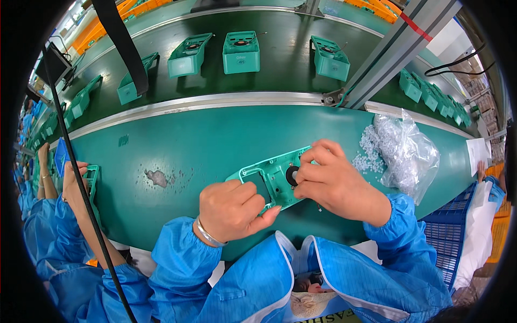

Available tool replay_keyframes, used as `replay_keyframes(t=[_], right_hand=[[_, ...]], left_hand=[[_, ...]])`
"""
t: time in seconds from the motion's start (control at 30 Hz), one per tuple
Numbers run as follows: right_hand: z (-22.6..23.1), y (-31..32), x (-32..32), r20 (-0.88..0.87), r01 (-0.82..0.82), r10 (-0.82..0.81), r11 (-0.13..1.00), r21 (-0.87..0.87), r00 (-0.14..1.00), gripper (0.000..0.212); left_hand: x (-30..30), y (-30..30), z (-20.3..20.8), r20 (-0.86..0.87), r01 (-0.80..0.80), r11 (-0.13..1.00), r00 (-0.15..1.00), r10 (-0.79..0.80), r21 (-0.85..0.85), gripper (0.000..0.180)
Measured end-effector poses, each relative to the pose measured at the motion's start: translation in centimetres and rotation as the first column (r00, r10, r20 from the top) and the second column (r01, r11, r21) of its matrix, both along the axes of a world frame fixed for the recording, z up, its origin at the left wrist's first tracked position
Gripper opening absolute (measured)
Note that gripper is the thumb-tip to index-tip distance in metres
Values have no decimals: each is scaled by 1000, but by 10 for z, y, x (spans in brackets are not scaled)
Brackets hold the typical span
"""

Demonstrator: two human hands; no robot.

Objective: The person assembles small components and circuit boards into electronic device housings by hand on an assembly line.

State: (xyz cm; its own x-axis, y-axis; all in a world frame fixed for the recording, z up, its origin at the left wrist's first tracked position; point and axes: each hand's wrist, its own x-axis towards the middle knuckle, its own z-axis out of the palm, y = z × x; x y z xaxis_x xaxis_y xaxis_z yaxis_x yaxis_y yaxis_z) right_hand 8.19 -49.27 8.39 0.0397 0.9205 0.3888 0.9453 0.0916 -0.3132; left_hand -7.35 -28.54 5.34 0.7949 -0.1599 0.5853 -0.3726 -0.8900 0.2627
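Observation:
A green plastic housing (277, 173) lies tilted on the green worktable, its open inner side facing up. A rectangular window is cut in its left part, and a round black speaker (291, 175) sits in its right part. My left hand (230, 212) is closed on the near left edge of the housing, thumb along the rim. Over the speaker, my right hand (335, 182) has its fingers pinched together and partly covers the far right end. Whatever is between those fingertips is hidden. A thin wire end shows below the right hand.
Small clear plastic pieces (368, 153) lie spilled beside a transparent bag (407, 156) on the right. Behind a metal rail, a dark green conveyor (285, 64) carries several green housings. A metal post (401, 51) rises at right. A co-worker's hand (72, 183) holds another housing at left.

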Motion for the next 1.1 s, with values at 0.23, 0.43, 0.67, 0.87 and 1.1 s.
replay_keyframes(t=[0.23, 0.43, 0.67, 0.87, 1.1], right_hand=[[-4, -3, 10, -240, -21, 6, 998, -61, 971, 13], [-8, -3, 5, -236, 11, -31, 996, -84, 971, 14], [0, -4, -5, -105, 66, -64, 998, 13, 992, 15], [-17, -16, 10, -256, 208, -168, 968, 140, 952, 14], [-46, -21, 7, -325, 189, -111, 957, 220, 939, 14]], left_hand=[[1, 0, -1, 11, 6, 1000, 1000, -6, 11, 41], [0, -2, -2, 3, 2, 1000, 1000, -2, 8, 41], [0, -2, 10, 47, -6, 999, 999, 5, 34, 41], [1, 13, 3, 82, -33, 999, 996, 36, -43, 39], [-5, 57, 5, 191, -391, 906, 889, 417, -160, 34]])
